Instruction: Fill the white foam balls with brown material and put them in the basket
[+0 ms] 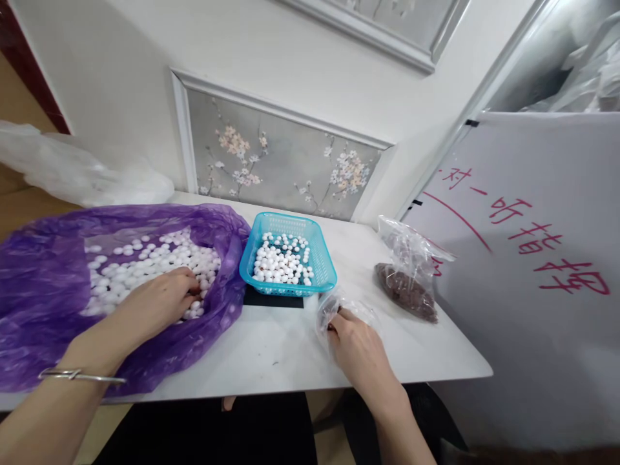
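My left hand (157, 300) reaches into a big purple plastic bag (43, 284) and rests on a heap of small white round pieces (145, 258), fingers curled among them. My right hand (356, 349) pinches a small clear plastic bag (334, 307) lying on the white table (276, 355). Between the hands stands a turquoise mesh basket (322, 258) holding several white pieces (281, 261), set on a flat black object (271, 298).
A clear bag of dark brown pieces (407, 290) lies at the table's right. A white board with red writing (527, 258) leans on the right. A wall panel with flowers (285, 161) stands behind. White plastic sheeting (72, 171) lies at the far left.
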Demonstrator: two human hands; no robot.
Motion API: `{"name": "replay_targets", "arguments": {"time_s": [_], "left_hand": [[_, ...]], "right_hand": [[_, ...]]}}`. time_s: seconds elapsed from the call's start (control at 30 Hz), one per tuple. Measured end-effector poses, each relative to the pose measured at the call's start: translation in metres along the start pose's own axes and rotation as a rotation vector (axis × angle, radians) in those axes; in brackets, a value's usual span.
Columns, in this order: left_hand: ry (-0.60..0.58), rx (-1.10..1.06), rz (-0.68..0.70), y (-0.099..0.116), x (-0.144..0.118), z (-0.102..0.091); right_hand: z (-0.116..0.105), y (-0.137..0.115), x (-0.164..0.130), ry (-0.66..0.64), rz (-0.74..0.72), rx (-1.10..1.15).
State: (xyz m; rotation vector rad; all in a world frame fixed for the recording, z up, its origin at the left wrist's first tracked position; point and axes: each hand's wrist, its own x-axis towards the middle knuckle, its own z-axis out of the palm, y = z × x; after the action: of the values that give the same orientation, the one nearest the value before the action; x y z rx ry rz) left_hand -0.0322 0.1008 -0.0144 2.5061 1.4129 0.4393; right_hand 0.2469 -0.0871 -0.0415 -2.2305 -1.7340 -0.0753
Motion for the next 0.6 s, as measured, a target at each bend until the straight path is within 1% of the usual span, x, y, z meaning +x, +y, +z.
{"name": "replay_targets", "arguments": {"time_s": [0.1, 0.2, 0.27, 0.33, 0.43, 0.47, 0.53, 0.6], "left_hand": [[-0.064, 0.037, 0.063, 0.0, 0.0, 0.0], [-0.046, 0.09, 0.048, -0.003, 0.001, -0.002], [-0.016, 0.137, 0.017, -0.003, 0.001, -0.006], [-0.006, 0.166, -0.034, -0.001, 0.0, -0.014], [-0.003, 0.163, -0.153, 0.012, -0.006, -0.03], [0.016, 0.138, -0.195, 0.017, -0.009, -0.034], [0.106, 0.011, -0.245, 0.03, -0.017, -0.039], [0.216, -0.252, -0.226, 0.045, -0.026, -0.035]], "right_hand": [[-0.004, 0.002, -0.002, 0.003, 0.018, 0.003], [-0.007, 0.002, -0.004, 0.023, 0.041, 0.028], [-0.008, 0.002, -0.004, 0.042, 0.057, 0.057], [-0.008, 0.003, -0.004, 0.065, 0.072, 0.093], [-0.008, 0.003, -0.004, 0.094, 0.077, 0.162], [-0.008, 0.003, -0.004, 0.103, 0.074, 0.188], [-0.009, 0.004, -0.005, 0.122, 0.068, 0.24], [-0.01, 0.004, -0.007, 0.144, 0.066, 0.291]]}}
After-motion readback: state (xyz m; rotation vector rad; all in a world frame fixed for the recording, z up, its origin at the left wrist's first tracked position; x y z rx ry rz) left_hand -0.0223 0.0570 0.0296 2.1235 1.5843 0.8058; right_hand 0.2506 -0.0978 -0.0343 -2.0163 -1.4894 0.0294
